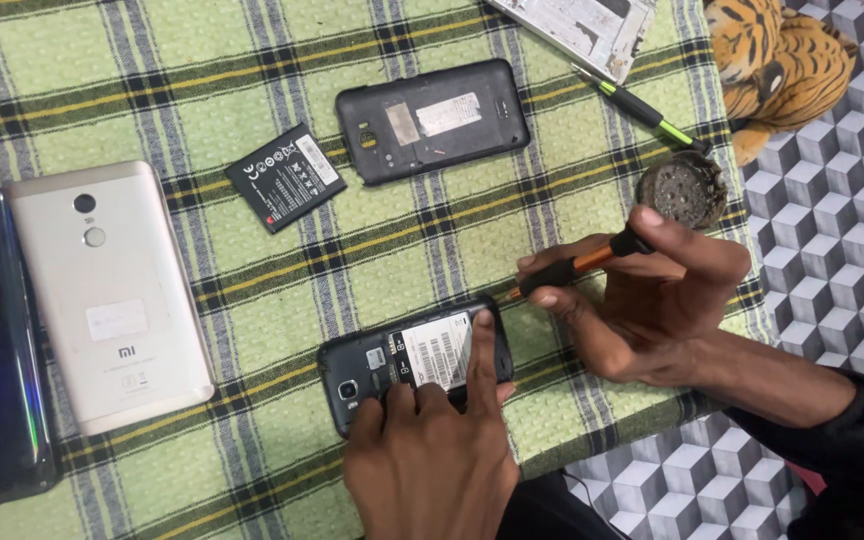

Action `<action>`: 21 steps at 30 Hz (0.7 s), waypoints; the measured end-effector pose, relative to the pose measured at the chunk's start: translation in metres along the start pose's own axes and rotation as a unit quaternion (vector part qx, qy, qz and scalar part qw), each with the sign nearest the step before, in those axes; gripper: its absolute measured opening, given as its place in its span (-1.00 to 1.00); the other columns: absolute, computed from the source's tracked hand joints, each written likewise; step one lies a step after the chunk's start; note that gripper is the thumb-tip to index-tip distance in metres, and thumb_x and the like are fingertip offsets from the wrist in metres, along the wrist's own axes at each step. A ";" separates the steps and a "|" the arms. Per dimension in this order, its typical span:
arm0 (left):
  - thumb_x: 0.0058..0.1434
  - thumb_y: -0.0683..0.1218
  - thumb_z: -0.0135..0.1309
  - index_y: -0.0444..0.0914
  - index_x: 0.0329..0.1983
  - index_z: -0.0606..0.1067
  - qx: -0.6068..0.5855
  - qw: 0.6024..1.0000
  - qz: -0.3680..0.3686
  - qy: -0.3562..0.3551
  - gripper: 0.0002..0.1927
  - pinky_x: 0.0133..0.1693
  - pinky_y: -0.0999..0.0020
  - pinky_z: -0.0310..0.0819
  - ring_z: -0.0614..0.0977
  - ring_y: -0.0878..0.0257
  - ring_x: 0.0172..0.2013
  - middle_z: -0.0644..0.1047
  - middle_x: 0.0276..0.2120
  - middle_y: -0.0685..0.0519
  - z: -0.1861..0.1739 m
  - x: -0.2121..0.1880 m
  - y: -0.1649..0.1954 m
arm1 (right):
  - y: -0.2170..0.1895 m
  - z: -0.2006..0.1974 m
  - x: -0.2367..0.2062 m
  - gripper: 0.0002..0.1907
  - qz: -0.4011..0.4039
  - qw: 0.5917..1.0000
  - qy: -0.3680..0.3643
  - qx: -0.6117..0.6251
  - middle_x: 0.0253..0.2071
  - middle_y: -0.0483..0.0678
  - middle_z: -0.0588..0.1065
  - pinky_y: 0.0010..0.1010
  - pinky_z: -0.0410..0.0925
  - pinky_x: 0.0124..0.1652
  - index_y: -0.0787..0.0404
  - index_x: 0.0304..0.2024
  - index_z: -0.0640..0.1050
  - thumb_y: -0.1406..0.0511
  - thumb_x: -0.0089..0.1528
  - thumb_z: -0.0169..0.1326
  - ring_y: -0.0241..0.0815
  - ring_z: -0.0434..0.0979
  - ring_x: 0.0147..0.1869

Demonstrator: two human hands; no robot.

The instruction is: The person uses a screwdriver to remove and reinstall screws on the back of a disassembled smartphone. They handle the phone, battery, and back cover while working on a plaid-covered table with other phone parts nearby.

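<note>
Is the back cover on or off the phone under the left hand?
Off. The black phone under the left hand lies face down with its labelled battery and inner frame exposed.

Two hands working on an opened phone on a green plaid cloth.

The left hand [432, 455] presses down on a dark phone [407, 362] with its back cover off; the right hand [642, 300] holds an orange-and-black screwdriver [577, 265] at its corner; a loose battery [287, 176], another opened phone [432, 120] and a silver phone [107, 295] lie nearby.
</note>
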State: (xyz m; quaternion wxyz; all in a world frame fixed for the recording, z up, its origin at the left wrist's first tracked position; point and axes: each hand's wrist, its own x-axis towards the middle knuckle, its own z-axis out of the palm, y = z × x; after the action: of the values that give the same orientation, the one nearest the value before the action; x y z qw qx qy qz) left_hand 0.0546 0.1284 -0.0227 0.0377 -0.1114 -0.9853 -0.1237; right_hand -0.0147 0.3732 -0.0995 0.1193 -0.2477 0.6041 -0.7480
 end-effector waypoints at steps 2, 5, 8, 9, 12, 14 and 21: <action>0.09 0.16 0.20 0.02 0.21 0.60 0.025 1.000 -0.001 -0.005 -0.43 -0.61 0.23 0.23 0.40 0.22 -0.75 0.40 -0.82 0.07 -0.001 0.001 0.003 | -0.006 0.004 0.002 -0.19 -0.148 0.965 0.005 -0.215 0.05 0.31 0.62 -0.78 0.44 -0.49 -0.07 0.32 0.20 0.68 0.16 0.05 -0.58 0.67 -0.37; 0.09 0.14 0.20 0.03 0.22 0.59 0.042 0.999 -0.001 -0.016 -0.43 -0.60 0.23 0.23 0.39 0.23 -0.77 0.38 -0.83 0.08 -0.002 0.002 0.006 | -0.016 0.019 0.015 -0.12 -0.191 0.937 0.031 -0.291 -0.02 0.18 0.58 -0.59 0.57 -0.40 0.03 0.44 0.13 0.68 0.18 0.07 -0.17 0.74 -0.17; 0.10 0.15 0.20 0.05 0.22 0.58 0.036 0.999 -0.009 -0.011 -0.44 -0.62 0.23 0.22 0.38 0.23 -0.78 0.36 -0.84 0.08 -0.003 0.002 0.005 | -0.025 0.032 0.030 -0.08 -0.207 0.925 0.024 -0.318 -0.07 0.14 0.52 -0.41 0.63 -0.27 0.05 0.45 0.06 0.70 0.15 0.02 -0.09 0.73 -0.10; 0.10 0.15 0.20 0.04 0.23 0.58 0.039 0.999 -0.010 -0.011 -0.43 -0.63 0.22 0.22 0.38 0.23 -0.78 0.36 -0.84 0.09 -0.003 0.002 0.005 | -0.028 0.035 0.033 -0.08 -0.202 0.925 0.030 -0.319 -0.05 0.16 0.50 -0.44 0.63 -0.28 0.05 0.44 0.05 0.70 0.15 0.03 -0.07 0.74 -0.10; 0.10 0.16 0.20 0.06 0.23 0.58 0.049 0.999 -0.008 0.002 -0.43 -0.63 0.22 0.21 0.38 0.23 -0.79 0.35 -0.85 0.09 -0.002 0.001 0.004 | -0.032 0.038 0.039 -0.08 -0.194 0.926 0.036 -0.320 0.01 0.17 0.43 -0.49 0.63 -0.28 0.05 0.43 0.03 0.71 0.14 0.04 -0.03 0.75 -0.08; 0.10 0.17 0.19 0.06 0.24 0.58 0.048 0.999 -0.007 -0.003 -0.42 -0.63 0.22 0.22 0.38 0.24 -0.80 0.36 -0.85 0.09 -0.001 0.001 0.005 | -0.031 0.038 0.039 -0.07 -0.202 0.926 0.023 -0.319 0.06 0.14 0.41 -0.48 0.63 -0.24 0.04 0.44 0.02 0.71 0.16 0.03 -0.04 0.76 -0.07; 0.12 0.19 0.18 0.08 0.25 0.56 0.018 0.999 -0.012 -0.045 -0.43 -0.66 0.25 0.20 0.40 0.25 -0.80 0.39 -0.83 0.08 0.001 0.000 0.003 | -0.026 0.037 0.036 -0.07 -0.187 0.936 0.034 -0.297 -0.02 0.14 0.42 -0.45 0.62 -0.23 0.06 0.41 0.08 0.72 0.07 -0.03 -0.04 0.72 -0.11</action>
State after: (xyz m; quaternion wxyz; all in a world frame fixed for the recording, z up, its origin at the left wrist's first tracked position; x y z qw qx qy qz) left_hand 0.0558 0.1317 -0.0230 -0.0062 -0.1041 -0.9894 -0.1009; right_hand -0.0235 0.3309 -0.0613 -0.1220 -0.3549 0.7452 -0.5512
